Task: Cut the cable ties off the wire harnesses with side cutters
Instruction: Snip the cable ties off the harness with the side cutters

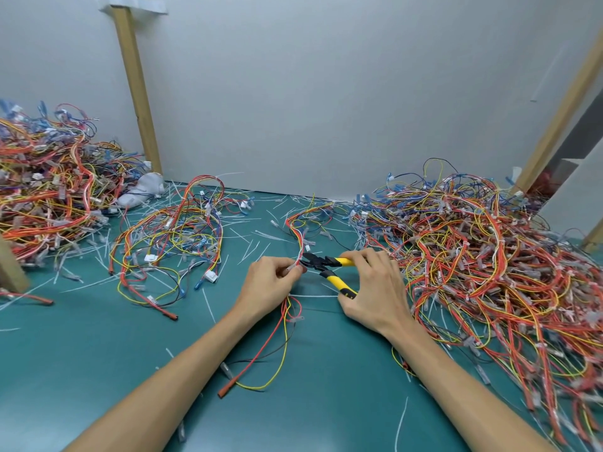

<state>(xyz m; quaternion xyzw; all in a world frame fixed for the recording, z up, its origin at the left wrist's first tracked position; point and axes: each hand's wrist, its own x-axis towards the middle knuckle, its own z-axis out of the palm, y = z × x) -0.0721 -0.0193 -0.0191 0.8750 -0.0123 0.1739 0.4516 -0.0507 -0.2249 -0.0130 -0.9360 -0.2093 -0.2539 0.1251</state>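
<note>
Risk in the head view centres on the blade tips of the yellow-handled, black-headed side cutters (329, 268). They sit over the middle of the green-matted table (326, 402), nose against the slim bundle of red, white and yellow wires that forms the held wire harness (299, 244). The right hand (375, 288) wraps fingers and thumb round both handles. The handles stand spread apart, so the blades are judged partly open, though the cutting edges are too small to read. The left hand (275, 282) pinches the harness between thumb and fingertips just beside the blade tips, and the wires trail on towards the near edge. The cable tie at the cut point cannot be made out. If the blades close on a wire as well as the tie, the insulation or conductor will probably be nicked; a nose pushed too deep would cause it. The left fingertips lie close enough to be caught if the tool slips. A severed tie may fly off among the white tie offcuts (248, 252) littering the mat. The tangled heap of harnesses (489, 256) at the right edge lies just beside the right hand and may snag a handle.
</note>
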